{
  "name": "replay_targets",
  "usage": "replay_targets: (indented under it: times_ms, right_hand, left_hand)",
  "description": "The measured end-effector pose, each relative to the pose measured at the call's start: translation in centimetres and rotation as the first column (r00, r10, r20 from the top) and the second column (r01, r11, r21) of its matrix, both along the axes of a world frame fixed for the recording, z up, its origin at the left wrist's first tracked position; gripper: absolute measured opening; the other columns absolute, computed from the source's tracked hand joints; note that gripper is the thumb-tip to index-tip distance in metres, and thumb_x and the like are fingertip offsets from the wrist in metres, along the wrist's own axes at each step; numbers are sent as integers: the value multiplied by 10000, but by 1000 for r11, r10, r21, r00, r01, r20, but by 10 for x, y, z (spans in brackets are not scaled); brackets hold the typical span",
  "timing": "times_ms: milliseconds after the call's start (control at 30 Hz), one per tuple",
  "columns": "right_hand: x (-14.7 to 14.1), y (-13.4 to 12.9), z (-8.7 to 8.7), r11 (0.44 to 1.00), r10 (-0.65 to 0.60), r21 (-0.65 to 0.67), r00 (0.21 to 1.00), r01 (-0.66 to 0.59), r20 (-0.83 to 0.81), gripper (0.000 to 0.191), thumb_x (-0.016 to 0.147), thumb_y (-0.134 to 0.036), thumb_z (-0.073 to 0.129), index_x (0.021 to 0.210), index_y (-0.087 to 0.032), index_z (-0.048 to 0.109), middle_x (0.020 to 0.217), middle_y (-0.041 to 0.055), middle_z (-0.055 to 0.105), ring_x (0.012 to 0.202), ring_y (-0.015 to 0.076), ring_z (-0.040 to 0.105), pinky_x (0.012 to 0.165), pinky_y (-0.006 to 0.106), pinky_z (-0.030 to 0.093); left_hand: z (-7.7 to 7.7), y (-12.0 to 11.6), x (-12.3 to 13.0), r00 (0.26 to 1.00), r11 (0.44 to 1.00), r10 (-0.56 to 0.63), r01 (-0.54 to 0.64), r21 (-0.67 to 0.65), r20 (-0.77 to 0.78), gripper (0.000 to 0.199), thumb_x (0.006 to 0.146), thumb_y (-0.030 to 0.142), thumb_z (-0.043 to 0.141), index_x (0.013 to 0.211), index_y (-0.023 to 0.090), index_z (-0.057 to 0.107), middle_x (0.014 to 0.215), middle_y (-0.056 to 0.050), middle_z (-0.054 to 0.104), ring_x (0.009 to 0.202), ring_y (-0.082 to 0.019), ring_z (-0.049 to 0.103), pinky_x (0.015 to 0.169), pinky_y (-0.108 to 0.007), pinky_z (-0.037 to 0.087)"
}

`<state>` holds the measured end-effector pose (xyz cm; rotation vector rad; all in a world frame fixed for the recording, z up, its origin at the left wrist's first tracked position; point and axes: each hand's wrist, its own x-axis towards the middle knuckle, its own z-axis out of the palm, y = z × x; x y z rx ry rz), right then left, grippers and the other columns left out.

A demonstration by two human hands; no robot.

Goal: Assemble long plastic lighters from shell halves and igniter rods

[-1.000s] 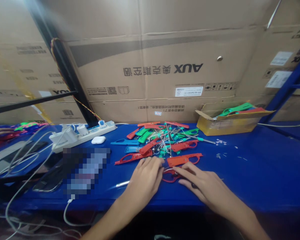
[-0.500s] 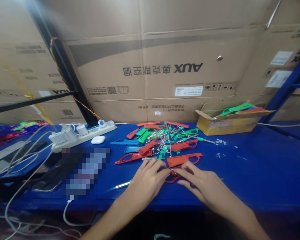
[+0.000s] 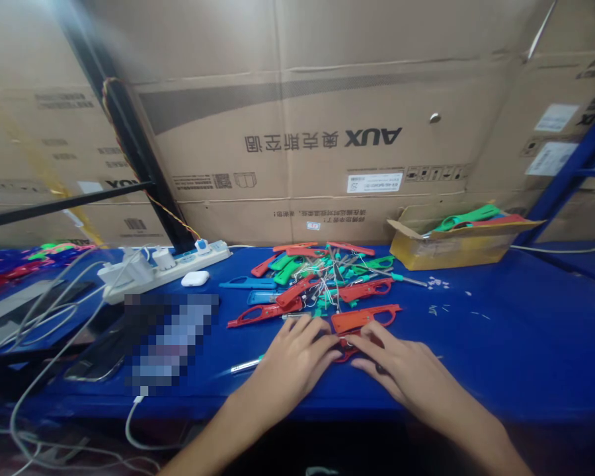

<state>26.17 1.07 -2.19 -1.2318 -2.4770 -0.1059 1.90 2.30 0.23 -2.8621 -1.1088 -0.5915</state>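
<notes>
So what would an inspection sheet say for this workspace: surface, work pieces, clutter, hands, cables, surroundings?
Surface: blue tabletop, small white bits scattered at right.
Work pieces: red casing at the front; orange casing just beyond; behind, a heap of coloured casings, metal rods and thin wires.
Clutter: pixelated device and small white case, left.
Hands: left hand and right hand meet at the red casing; exact grip hidden.
Cables: white cable at left; power strip with plugs.
Surroundings: printed cardboard behind; open yellow box holding green and red pieces.
</notes>
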Motion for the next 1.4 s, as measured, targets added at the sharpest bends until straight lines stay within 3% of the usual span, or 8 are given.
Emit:
replay_targets:
  times_ms: [167, 300, 567, 833, 967, 1133, 1267, 1400]
  right_hand:
    - [3, -1, -1, 999, -28, 41, 1000, 28, -14, 486, 1104, -509, 289, 1420, -296, 589, 1260, 104, 679, 791, 246, 778, 618, 389, 642]
    - [4, -1, 1, 997, -31, 71, 999, 34, -43, 483, 1111, -488, 277, 1377, -264, 613, 1236, 96, 707, 855, 254, 785, 677, 402, 660]
    - [5, -3, 6, 988, 36, 155, 991, -16, -128, 413, 1117, -422, 338, 1286, -233, 664, 1191, 92, 732, 886, 210, 782, 691, 311, 648]
    - [8, -1, 3, 994, 59, 100, 989, -46, -133, 379, 1112, -409, 359, 1245, -247, 676, 1170, 80, 723, 923, 215, 771, 802, 378, 659]
    - [8, -1, 2, 995, 70, 87, 987, -57, -144, 383, 1112, -410, 352, 1263, -252, 667, 1170, 81, 721, 924, 219, 769, 802, 392, 662]
    - [8, -2, 1, 995, 61, 81, 988, -50, -143, 395, 1114, -419, 345, 1271, -254, 668, 1189, 87, 723, 977, 226, 764, 821, 393, 661]
    - [9, -2, -1, 997, 43, 70, 990, -34, -134, 407, 1114, -429, 343, 1282, -259, 673, 1211, 84, 723, 1005, 233, 760, 855, 411, 656]
    - [10, -2, -1, 997, 47, 60, 990, -39, -131, 396, 1111, -421, 360, 1294, -269, 676, 1220, 75, 722, 1029, 238, 756, 859, 422, 657]
  left_hand:
    - [-4, 3, -1, 1000, 1000, -11, 11, 1, 3, 233, 1089, 278, 493, 1215, 198, 672, 1163, -60, 685, 1118, -272, 611, 977, -469, 496]
    - [-8, 4, -3, 999, 1000, -23, 23, 15, 24, 228, 1093, 256, 480, 1226, 198, 655, 1184, -51, 692, 1120, -260, 609, 997, -464, 484]
    - [-11, 4, -5, 1000, 998, 3, -5, 63, 31, 231, 1074, 179, 496, 1260, 187, 632, 1231, -69, 681, 1126, -264, 604, 1015, -471, 484]
    - [-8, 1, -3, 996, 997, 38, -43, 61, 75, 218, 1087, 251, 487, 1233, 192, 639, 1266, -68, 673, 1161, -263, 606, 1036, -483, 499]
    - [-10, 2, -2, 986, 985, 133, -142, 93, 104, 263, 1068, 318, 537, 1281, 185, 616, 1390, -107, 614, 1298, -304, 544, 1082, -513, 478]
    - [-16, 8, -9, 930, 924, 329, -353, 145, 162, 380, 1044, 437, 570, 1311, 171, 610, 1492, -145, 545, 1411, -364, 455, 1108, -587, 442]
    - [-14, 13, -18, 894, 893, 412, -434, 117, 178, 327, 1045, 414, 579, 1256, 176, 654, 1410, -120, 631, 1342, -343, 539, 1083, -564, 465]
    - [-11, 14, -22, 893, 891, 429, -443, 95, 137, 295, 1048, 420, 574, 1186, 187, 692, 1330, -117, 687, 1279, -337, 592, 1055, -561, 474]
